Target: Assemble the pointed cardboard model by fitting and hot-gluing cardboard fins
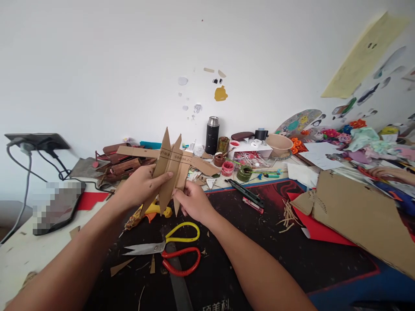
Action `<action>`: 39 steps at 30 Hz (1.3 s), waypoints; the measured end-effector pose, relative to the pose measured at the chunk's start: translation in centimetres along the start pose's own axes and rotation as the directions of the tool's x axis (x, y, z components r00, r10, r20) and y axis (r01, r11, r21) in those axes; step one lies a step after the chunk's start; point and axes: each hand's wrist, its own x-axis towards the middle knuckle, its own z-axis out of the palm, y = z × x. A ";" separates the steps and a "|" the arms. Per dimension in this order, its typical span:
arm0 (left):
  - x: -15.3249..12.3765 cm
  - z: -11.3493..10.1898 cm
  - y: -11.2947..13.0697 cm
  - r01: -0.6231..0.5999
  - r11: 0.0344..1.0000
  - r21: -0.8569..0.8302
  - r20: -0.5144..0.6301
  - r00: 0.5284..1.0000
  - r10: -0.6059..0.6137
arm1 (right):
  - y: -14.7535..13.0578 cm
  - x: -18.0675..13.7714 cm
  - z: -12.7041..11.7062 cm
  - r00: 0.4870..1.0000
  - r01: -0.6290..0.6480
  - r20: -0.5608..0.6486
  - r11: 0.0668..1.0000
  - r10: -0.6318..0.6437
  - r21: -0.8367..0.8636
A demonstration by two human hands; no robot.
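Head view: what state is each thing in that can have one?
Cardboard piece: held up off the desk.
Left hand: fingers gripping the cardboard piece.
Right hand: fingers pinching its lower edge.
Scissors: lying on the mat, blades closed.
Flask: upright, capped.
Red paint pot: open.
Bowl: upright.

Two bare forearms are seen, with no sleeves worn. The left hand (pixel 142 186) and right hand (pixel 193 201) are uncovered. Short, unpainted nails are shown on the fingers.
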 end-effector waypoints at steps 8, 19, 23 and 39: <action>0.0 0.0 0.0 0.015 1.000 -0.002 -0.003 1.000 -0.015 | 0.3 -0.1 0.1 1.000 0.004 -0.012 0.995 -0.005 -0.101; -0.7 2.0 0.6 -0.019 0.983 0.184 -0.145 0.988 0.046 | -0.4 -0.5 0.6 0.983 0.007 -0.169 0.924 -0.077 -0.383; -1.0 3.1 0.7 -0.006 0.963 0.268 -0.190 0.980 0.059 | -0.5 -0.5 0.6 0.978 -0.036 -0.199 0.883 -0.065 -0.469; -1.0 4.4 0.9 -0.013 0.951 0.308 -0.203 0.976 0.079 | 0.8 0.0 0.7 0.966 -0.039 -0.224 0.777 -0.132 -0.628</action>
